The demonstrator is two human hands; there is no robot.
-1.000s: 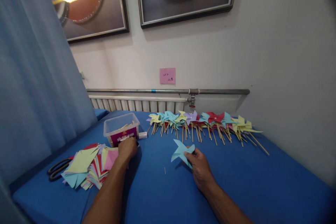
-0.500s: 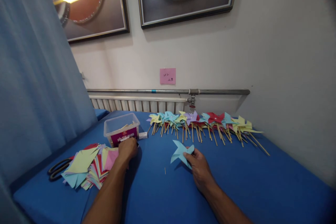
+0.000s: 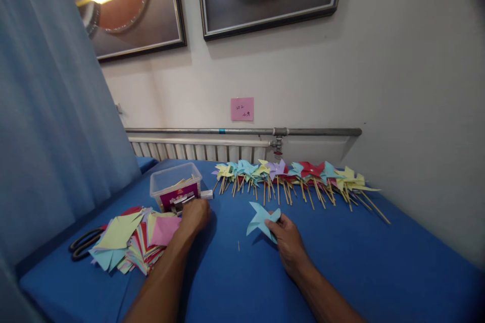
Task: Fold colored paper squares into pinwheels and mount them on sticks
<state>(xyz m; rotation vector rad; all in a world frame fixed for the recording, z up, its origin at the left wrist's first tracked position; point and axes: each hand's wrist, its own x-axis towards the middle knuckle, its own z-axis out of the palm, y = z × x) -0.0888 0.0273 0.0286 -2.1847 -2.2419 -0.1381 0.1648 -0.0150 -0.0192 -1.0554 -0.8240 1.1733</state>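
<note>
My right hand (image 3: 288, 242) grips a light-blue paper pinwheel (image 3: 262, 222) by its right blade, thumb on top; no stick shows on it. My left hand (image 3: 196, 216) is closed, its fingers curled away from view just in front of the clear plastic box (image 3: 155, 189). Whatever those fingers hold is hidden. A small dark and silvery object (image 3: 182, 203) lies right beside that hand, against the box's purple label. Thin wooden sticks (image 3: 184, 181) lie inside the box. Left of my forearm spreads a pile of coloured paper pieces (image 3: 120, 232).
Finished pinwheels on sticks (image 3: 312, 171) lie in a row along the back of the blue-covered table (image 3: 242, 292). Black-handled scissors (image 3: 84, 243) stick out from under the papers. A small white box (image 3: 206, 195) sits beside the plastic box. One thin sliver (image 3: 238, 246) lies mid-table.
My left hand has shifted a little to the right, uncovering the dark and silvery object by the box. My right hand and the blue pinwheel have stayed in place.
</note>
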